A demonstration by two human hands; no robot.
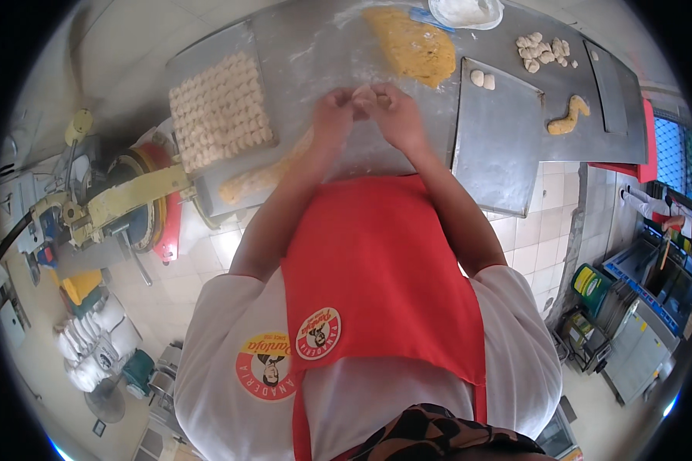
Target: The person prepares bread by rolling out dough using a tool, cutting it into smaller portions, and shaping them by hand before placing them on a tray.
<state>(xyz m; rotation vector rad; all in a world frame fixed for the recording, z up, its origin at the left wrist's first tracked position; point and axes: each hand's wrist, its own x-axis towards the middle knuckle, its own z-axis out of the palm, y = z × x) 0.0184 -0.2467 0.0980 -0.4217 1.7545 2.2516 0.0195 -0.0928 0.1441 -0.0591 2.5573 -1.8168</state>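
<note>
Above the floury metal table (307,54), my left hand (334,114) and my right hand (394,114) come together with their fingers closed around a small pale piece of dough (364,94). The fingers partly cover it. Beside my left forearm lies a long yellowish dough roll (257,178), partly hidden by that arm. Ahead and slightly right of my hands spreads a large slab of orange-yellow dough (415,48). To the right, a flat metal tray (496,138) carries two pale dough balls (482,79) at its far end.
Many small shaped dough pieces (219,107) fill a tray at the left. Farther right are a cluster of dough balls (542,51), a bent dough strip (569,115) and another metal tray (609,88). A white bowl (469,11) stands at the back; a machine (134,200) flanks the table's left.
</note>
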